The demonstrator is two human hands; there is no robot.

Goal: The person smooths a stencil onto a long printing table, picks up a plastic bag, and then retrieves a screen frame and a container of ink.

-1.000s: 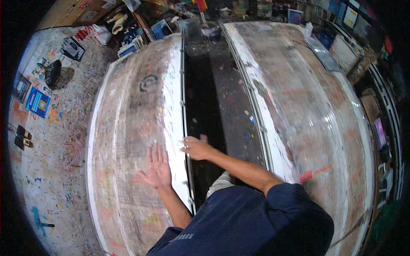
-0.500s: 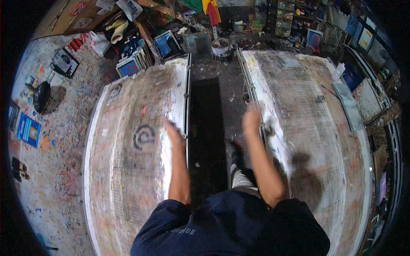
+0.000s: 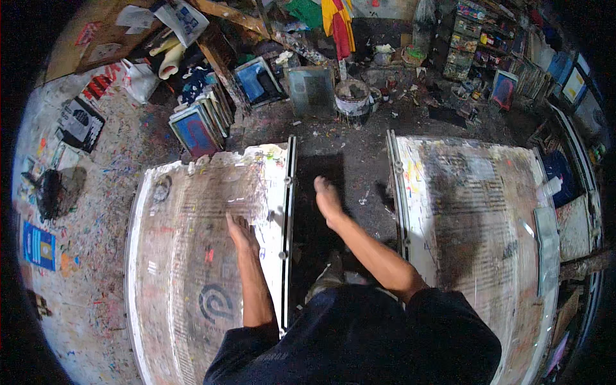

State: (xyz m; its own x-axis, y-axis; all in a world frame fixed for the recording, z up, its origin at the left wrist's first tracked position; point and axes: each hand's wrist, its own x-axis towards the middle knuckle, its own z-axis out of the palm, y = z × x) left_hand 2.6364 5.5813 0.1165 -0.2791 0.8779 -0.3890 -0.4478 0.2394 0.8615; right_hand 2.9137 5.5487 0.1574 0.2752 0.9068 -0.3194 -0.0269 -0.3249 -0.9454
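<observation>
My left hand [image 3: 240, 233] is over the long left printing table [image 3: 192, 240], near its inner edge. Its fingers reach forward, slightly apart, with nothing seen in them. A dark round printed mark [image 3: 216, 304] shows on that table beside my left forearm. My right hand [image 3: 328, 202] hangs over the dark gap between the two tables, a little blurred. Its fingers point forward and nothing shows in its grip. To its right lies the long right printing table [image 3: 471, 231], its surface stained with paint. Neither hand visibly touches anything.
Metal rails [image 3: 288, 205] edge the inner table sides. Ahead on the stained floor stand a paint-covered bucket [image 3: 353, 98], leaning screen frames [image 3: 312, 92] and a crowded shelf [image 3: 463, 45]. A grey panel [image 3: 547, 250] lies along the right table's outer edge. The left wall [image 3: 102, 256] is paint-spattered.
The view has moved forward along the gap, bringing the far table ends nearer. My right hand has swung from the right table's edge to over the gap. My left hand lies further over the left table.
</observation>
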